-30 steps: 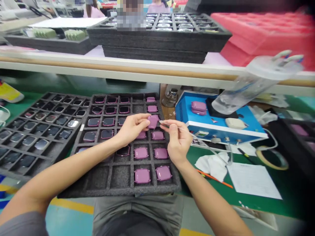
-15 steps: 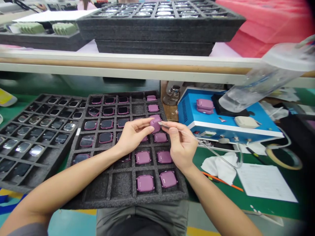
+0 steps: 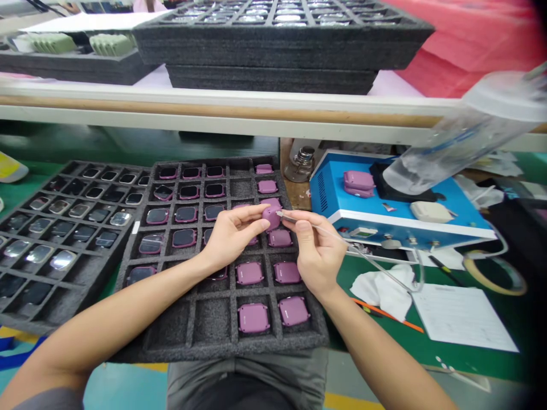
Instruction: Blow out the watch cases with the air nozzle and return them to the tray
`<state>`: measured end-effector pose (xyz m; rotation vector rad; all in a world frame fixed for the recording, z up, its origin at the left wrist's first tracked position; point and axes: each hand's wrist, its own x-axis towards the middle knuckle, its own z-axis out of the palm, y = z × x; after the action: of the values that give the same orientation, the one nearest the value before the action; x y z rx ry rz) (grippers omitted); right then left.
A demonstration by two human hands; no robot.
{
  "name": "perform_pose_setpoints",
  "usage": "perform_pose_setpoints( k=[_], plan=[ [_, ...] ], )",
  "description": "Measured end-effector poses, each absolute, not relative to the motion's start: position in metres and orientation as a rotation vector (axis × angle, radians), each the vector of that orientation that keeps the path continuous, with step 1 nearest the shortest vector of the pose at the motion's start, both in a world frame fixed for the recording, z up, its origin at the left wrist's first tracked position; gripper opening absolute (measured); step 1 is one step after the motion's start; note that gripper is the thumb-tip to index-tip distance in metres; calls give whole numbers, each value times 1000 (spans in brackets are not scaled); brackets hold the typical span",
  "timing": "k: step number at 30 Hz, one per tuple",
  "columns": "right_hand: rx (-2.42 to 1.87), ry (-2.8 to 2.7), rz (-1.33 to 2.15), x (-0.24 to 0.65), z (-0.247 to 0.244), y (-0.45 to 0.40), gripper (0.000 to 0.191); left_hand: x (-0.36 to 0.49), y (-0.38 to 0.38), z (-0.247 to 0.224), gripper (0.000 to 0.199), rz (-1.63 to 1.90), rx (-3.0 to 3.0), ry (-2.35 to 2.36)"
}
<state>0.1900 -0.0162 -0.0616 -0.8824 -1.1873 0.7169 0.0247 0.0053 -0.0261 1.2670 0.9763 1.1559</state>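
A purple watch case (image 3: pixel 270 218) is pinched between the thumb and fingers of my left hand (image 3: pixel 231 234), above the right side of a black foam tray (image 3: pixel 265 348). In the closed fingers of my right hand (image 3: pixel 319 253) is a slim dispensing needle (image 3: pixel 288 218), its tip at the case's right edge; whether it touches I cannot tell. A clear tube (image 3: pixel 376 267) trails from this hand to the right. Beneath my hands, the tray's compartments hold purple cases, such as this one (image 3: pixel 253 318), and dark-screened watch faces (image 3: pixel 184 238) in purple frames.
Left lies another foam tray (image 3: pixel 92 285) with watch faces. Right stands a blue dispenser box (image 3: pixel 337 199) bearing purple cases (image 3: pixel 358 183); a clear cylinder (image 3: pixel 440 142) hangs over it. White cloth (image 3: pixel 387 290), paper (image 3: pixel 464 319) and tape roll (image 3: pixel 515 279) lie nearby. A shelf (image 3: pixel 256 119) spans above.
My hands keep the same grips on the watch case and needle. The whole view has shifted very slightly; otherwise little differs.
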Motion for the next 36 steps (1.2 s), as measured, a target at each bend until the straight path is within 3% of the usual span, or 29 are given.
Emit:
perform_pose_setpoints(
  k=[36],
  plan=[
    [-863, -1219, 729, 190, -63, -10, 19, 24, 7, -21, 46, 1116, 1353, 1100]
  ],
)
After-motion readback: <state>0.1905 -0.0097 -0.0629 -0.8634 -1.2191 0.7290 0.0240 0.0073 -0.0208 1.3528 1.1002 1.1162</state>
